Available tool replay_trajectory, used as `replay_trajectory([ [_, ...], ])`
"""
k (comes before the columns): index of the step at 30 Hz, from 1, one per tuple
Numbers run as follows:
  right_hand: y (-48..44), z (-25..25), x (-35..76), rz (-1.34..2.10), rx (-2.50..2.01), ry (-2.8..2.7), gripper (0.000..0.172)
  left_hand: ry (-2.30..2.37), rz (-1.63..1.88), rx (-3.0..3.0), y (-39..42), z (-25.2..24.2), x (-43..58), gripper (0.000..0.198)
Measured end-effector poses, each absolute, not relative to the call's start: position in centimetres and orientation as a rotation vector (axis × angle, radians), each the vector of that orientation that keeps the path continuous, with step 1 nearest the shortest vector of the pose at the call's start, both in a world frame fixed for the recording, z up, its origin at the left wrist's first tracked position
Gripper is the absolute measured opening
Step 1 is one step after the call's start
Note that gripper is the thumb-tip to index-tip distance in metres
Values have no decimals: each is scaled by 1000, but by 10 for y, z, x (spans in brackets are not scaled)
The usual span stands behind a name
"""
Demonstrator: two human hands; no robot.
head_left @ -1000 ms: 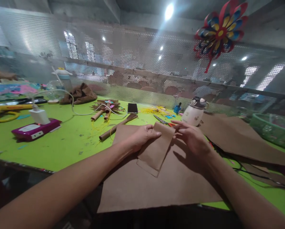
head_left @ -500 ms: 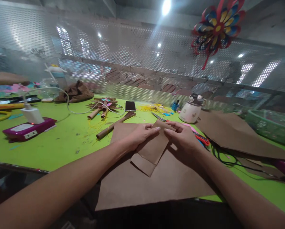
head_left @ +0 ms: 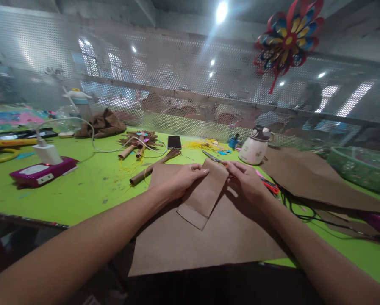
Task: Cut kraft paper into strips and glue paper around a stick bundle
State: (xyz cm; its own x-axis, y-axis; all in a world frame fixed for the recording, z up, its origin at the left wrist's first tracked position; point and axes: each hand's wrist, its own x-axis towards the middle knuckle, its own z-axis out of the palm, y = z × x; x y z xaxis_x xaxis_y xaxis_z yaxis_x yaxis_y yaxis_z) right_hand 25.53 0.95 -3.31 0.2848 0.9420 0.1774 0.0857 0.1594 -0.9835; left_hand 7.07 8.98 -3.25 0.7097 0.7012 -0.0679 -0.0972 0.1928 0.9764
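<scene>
A folded strip of brown paper (head_left: pixel 202 192) slants over a large brown paper sheet (head_left: pixel 209 250) at the table's front edge. My left hand (head_left: pixel 188 178) pinches the strip's upper left edge between thumb and fingers. On the other side, my right hand (head_left: pixel 243 176) grips its upper right edge, fingertips partly behind the paper. The strip's lower end shows a crease. Scissors (head_left: pixel 211 156) with open-looking blades lie just beyond the strip, partly hidden by my right hand.
Rolled paper tubes (head_left: pixel 145 173), yellow shreds and a phone (head_left: pixel 174 142) lie beyond. A purple power strip (head_left: pixel 43 171) is left. At right are a white bottle (head_left: pixel 255 146), brown sheets (head_left: pixel 317 180), black cable and a green basket (head_left: pixel 358 173).
The strip's top now looks folded over, and my right fingers have moved to its right edge. My left hand has shifted slightly left. Another person's hand at the far left has mostly left view.
</scene>
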Motion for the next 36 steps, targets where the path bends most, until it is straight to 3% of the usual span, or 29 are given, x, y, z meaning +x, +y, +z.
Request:
replay_trajectory([
  [14,9,-26,252,691,-1238,-1140,36,491,570,1258,91,-34,69,43],
  [36,10,-28,257,819,-1091,-1138,46,520,661,1244,85,-29,72,38],
])
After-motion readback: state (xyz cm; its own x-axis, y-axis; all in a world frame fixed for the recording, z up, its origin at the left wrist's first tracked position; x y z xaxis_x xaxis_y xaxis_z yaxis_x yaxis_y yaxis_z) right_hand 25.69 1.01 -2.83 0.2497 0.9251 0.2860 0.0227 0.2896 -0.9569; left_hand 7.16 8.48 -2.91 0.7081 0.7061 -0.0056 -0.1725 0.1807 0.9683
